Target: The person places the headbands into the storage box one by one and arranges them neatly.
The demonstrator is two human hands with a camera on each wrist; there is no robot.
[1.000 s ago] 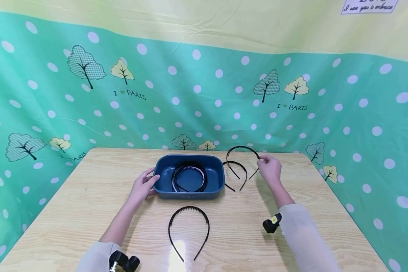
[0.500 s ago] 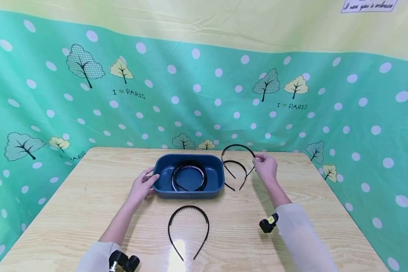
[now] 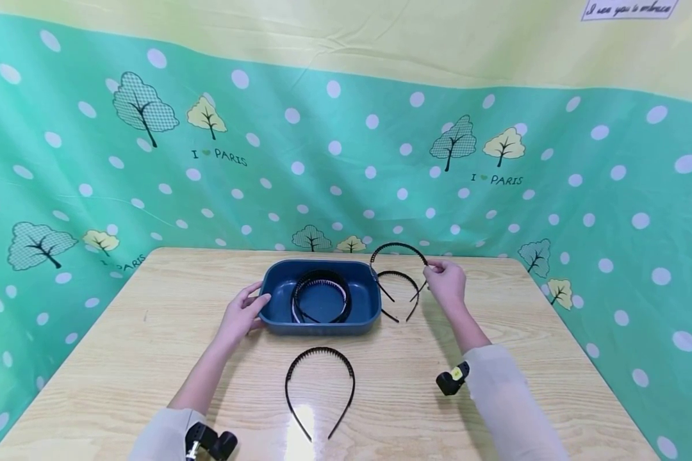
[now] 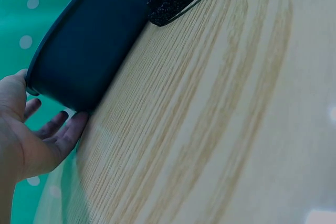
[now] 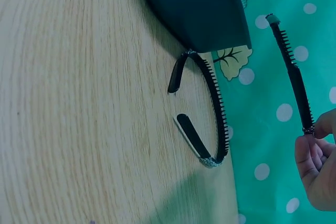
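Note:
My left hand (image 3: pixel 239 317) holds the left end of a dark blue plastic box (image 3: pixel 323 330), thumb over the rim and fingers against the outside. Several headbands (image 3: pixel 297 296), black and one with a pale edge, lie stacked inside the box. My right hand (image 3: pixel 446 283) pinches one side of a black toothed headband (image 5: pixel 298 88), raised above the table to the right of the box. Below it, another black headband (image 5: pixel 218 103) lies on the table against the box's right end. A third black headband (image 3: pixel 320 351) lies in front of the box, arch pointing away from me.
The light wood table (image 3: pixel 121 358) carries the box near its back edge. Behind and at the sides hangs a green and cream curtain (image 3: pixel 346 128) with dots and trees. A small black camera (image 3: pixel 452 379) sits on my right sleeve, another (image 3: pixel 210 442) on the left.
My right hand has moved a little left with the headband, bringing its arch up to the box's right rim. The left hand and box have stayed in place.

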